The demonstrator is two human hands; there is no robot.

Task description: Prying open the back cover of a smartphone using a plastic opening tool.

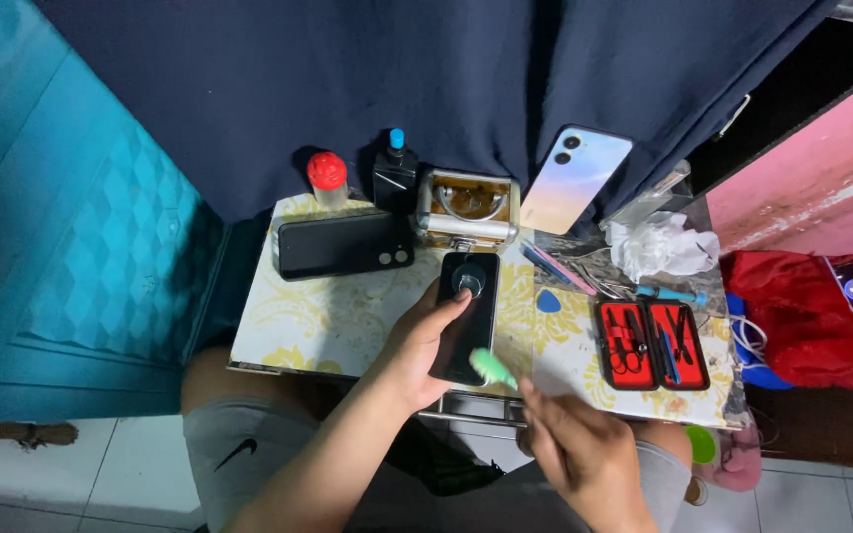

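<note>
The left hand (422,345) clasps a black slab-shaped phone (469,314) on the floral-patterned table (328,316). The right hand (575,444) pinches a small green brush (493,367) against the phone's lower edge; brushing seems underway, calling for light, steady strokes.

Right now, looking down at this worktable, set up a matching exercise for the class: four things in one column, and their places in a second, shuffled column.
Things:
1. black phone with a round suction cup
2. small green brush
3. open red tool case
4. bottle with a red cap

Places:
A. at the table's far left edge
B. in the left hand
C. flat on the table's right side
D. in the right hand

Pairs: 1-B, 2-D, 3-C, 4-A
</note>
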